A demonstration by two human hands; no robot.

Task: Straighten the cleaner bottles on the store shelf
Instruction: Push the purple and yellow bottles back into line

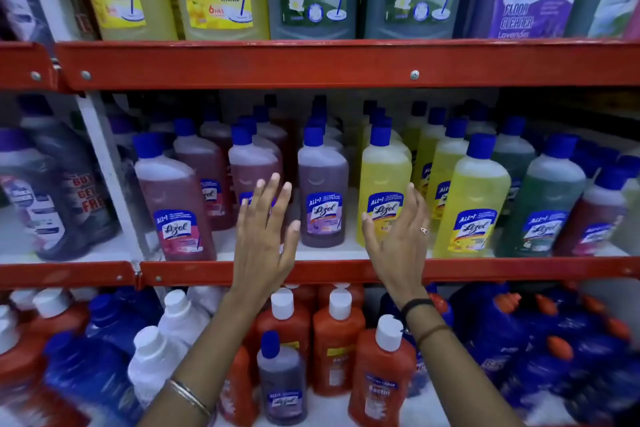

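The middle shelf (pixel 311 270) holds rows of blue-capped cleaner bottles. A purple bottle (pixel 322 191) stands upright between my two hands. My left hand (pixel 265 236) is raised with fingers spread, in front of a pink bottle (pixel 251 166) and just left of the purple one; it holds nothing. My right hand (pixel 398 239) is open too, its fingers resting against the front of a yellow bottle (pixel 384 180). A pink bottle (pixel 173 198) at the left leans slightly. Further right stand another yellow bottle (pixel 471 198) and a green one (pixel 547 198).
Large yellow, green and purple bottles fill the top shelf (pixel 346 62). The bottom shelf holds orange bottles (pixel 337 336) with white caps, blue bottles (pixel 519 340) and a small purple one (pixel 282 381). A white upright post (pixel 107 163) divides the left bay.
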